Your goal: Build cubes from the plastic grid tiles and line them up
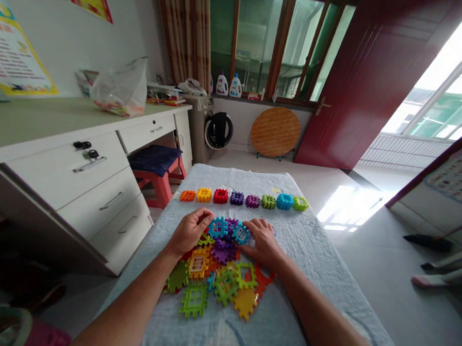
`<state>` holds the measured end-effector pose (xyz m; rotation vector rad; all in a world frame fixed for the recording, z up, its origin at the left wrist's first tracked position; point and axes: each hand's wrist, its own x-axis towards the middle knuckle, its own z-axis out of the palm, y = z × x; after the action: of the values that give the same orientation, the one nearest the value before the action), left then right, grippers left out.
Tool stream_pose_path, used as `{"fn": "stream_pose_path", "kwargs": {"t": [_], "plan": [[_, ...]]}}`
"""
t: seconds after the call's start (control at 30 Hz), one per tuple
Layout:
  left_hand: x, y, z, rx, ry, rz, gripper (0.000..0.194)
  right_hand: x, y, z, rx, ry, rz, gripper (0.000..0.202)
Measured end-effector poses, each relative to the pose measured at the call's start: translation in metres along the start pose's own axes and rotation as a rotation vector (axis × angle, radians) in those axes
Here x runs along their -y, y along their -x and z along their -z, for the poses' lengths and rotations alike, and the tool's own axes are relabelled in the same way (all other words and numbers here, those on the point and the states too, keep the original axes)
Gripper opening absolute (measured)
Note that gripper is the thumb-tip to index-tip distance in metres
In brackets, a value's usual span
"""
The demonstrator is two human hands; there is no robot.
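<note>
My left hand pinches the edge of a blue square interlocking plastic tile between thumb and fingers. A second blue tile, with a window grid, is gripped by my right hand, its fingers curled at the tile's right side. Between the two blue tiles a purple tile shows in part. Below my hands lies a loose pile of notched tiles: a dark purple one, an orange-yellow window tile, a green frame, a yellow one and several more.
Beyond my hands, a row of small tile stacks sorted by colour runs across the cloth-covered table, from orange to light green. A white desk and a red stool stand left. A red door is right.
</note>
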<state>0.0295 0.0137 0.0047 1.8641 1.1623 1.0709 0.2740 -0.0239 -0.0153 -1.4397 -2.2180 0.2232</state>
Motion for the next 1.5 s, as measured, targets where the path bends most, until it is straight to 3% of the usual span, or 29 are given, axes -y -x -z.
{"fn": "stream_pose_path", "kwargs": {"t": [0.17, 0.27, 0.5, 0.77, 0.93, 1.23, 1.5], "plan": [[-0.001, 0.001, -0.01, 0.133, 0.126, 0.052, 0.028, -0.004, 0.001, -0.002, -0.036, -0.013, -0.044, 0.055], [-0.001, 0.002, -0.014, 0.158, 0.079, 0.022, 0.028, -0.01, 0.001, 0.0, -0.063, -0.036, -0.063, 0.057], [0.002, 0.004, -0.007, -0.041, -0.18, -0.06, 0.035, -0.002, -0.005, 0.01, -0.076, -0.082, -0.018, 0.054], [0.024, 0.002, 0.017, -0.201, -0.354, -0.056, 0.035, 0.03, -0.035, 0.015, 0.195, -0.01, 0.117, 0.049], [0.03, 0.001, 0.02, -0.219, -0.355, -0.052, 0.034, 0.033, -0.044, 0.012, 0.285, 0.026, 0.078, 0.053], [0.033, 0.001, 0.019, -0.25, -0.379, -0.047, 0.029, 0.037, -0.05, 0.001, 0.275, 0.055, 0.009, 0.05], [0.037, 0.002, 0.024, -0.266, -0.389, 0.028, 0.033, 0.039, -0.051, -0.006, 0.239, 0.075, 0.052, 0.05]]}}
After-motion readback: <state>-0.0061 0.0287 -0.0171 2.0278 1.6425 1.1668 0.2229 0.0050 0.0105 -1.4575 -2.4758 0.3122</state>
